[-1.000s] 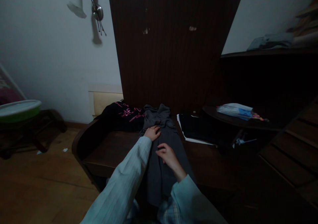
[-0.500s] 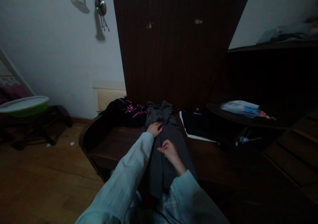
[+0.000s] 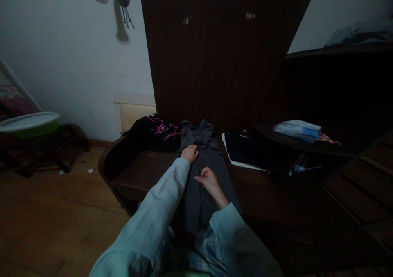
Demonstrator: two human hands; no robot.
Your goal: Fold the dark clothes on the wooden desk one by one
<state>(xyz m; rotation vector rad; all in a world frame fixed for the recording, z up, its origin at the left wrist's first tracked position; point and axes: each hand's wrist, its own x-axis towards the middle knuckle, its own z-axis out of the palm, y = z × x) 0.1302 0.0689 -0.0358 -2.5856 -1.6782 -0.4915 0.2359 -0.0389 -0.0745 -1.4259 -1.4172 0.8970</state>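
Observation:
A long grey garment [image 3: 205, 174] lies lengthwise on a dark wooden bench [image 3: 144, 174], its far end bunched against the wall panel. My left hand [image 3: 190, 153] rests on the garment near the bunched end, fingers curled onto the cloth. My right hand [image 3: 208, 178] sits a little nearer on the same garment, fingers bent in a pinch at the fabric. Both arms wear pale blue sleeves.
A black garment with pink lettering [image 3: 155, 131] lies left of the grey one. A dark folded item with a white edge [image 3: 242, 152] lies to the right. A round side shelf [image 3: 285, 139] holds a plastic packet [image 3: 296, 129]. A green-rimmed basin [image 3: 29, 123] stands at the left on wooden floor.
My right hand has closed from loosely spread fingers into a pinch on the grey cloth. My left hand has curled tighter. The view has tipped slightly downward.

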